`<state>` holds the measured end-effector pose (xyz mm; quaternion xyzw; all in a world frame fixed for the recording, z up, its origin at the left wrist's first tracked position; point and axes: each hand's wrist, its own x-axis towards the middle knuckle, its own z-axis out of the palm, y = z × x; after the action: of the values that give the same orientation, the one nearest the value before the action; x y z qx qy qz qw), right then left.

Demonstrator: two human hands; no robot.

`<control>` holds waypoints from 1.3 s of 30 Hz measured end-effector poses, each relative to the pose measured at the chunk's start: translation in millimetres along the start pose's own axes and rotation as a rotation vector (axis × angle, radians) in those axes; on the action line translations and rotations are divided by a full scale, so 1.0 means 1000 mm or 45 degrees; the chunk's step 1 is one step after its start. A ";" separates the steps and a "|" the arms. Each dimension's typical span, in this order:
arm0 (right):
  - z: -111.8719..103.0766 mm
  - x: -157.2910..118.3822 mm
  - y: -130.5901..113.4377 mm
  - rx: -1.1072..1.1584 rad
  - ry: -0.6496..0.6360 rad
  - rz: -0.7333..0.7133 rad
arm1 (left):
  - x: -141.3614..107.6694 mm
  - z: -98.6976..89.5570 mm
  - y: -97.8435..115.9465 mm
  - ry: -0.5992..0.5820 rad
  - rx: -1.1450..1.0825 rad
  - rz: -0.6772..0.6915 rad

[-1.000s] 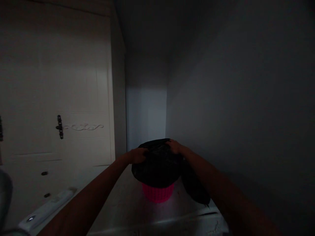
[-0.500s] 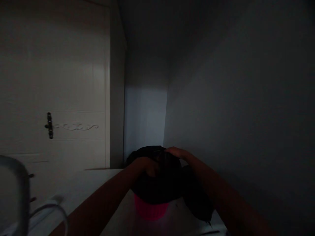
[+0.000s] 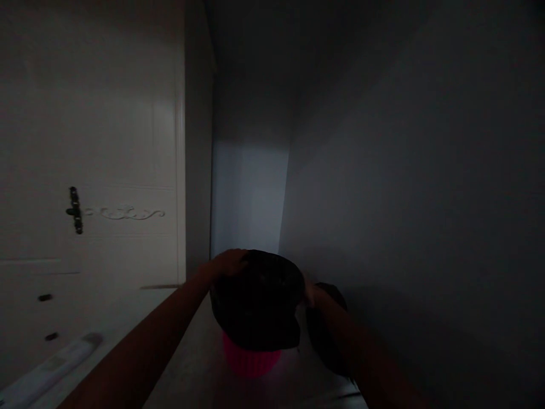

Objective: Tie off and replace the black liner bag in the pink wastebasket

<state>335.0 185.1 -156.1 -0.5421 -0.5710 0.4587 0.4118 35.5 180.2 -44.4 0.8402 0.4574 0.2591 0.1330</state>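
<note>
A black plastic bag (image 3: 255,318) covers the top of a pink ribbed bin (image 3: 251,360), hanging over its sides. Its mouth faces up, and the inside is too dark to make out. My left hand (image 3: 230,262) is closed over the bag's edge at the far left of the rim. On the right side, my right hand (image 3: 310,292) grips the bag's edge, its fingers partly hidden behind the plastic. A second dark bundle (image 3: 326,335), which looks like another black bag, lies right of the bin, partly behind my right forearm.
A white door (image 3: 128,142) with a dark handle (image 3: 75,210) stands at the left. Grey wall (image 3: 404,199) rises close on the right. A long pale object (image 3: 55,363) lies at the lower left. The room is dim.
My left hand has moved from inside the bag's middle to its left rim. My right hand has shifted down along the right side. The bag's mouth is spread wider, and the view has turned slightly.
</note>
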 end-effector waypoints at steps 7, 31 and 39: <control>0.029 -0.023 0.039 0.147 -0.162 0.081 | -0.021 -0.001 -0.039 0.353 -0.731 -0.522; 0.088 -0.125 0.144 -0.617 0.560 -0.663 | -0.206 0.181 -0.062 0.481 0.008 -0.563; 0.080 -0.131 0.140 -0.808 0.509 -0.583 | -0.207 0.169 -0.040 0.293 0.136 -0.561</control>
<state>300.4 47.5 -307.5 -0.5792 -0.6982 0.0435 0.4185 9.3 31.3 -267.9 0.6910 0.6547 0.2933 0.0888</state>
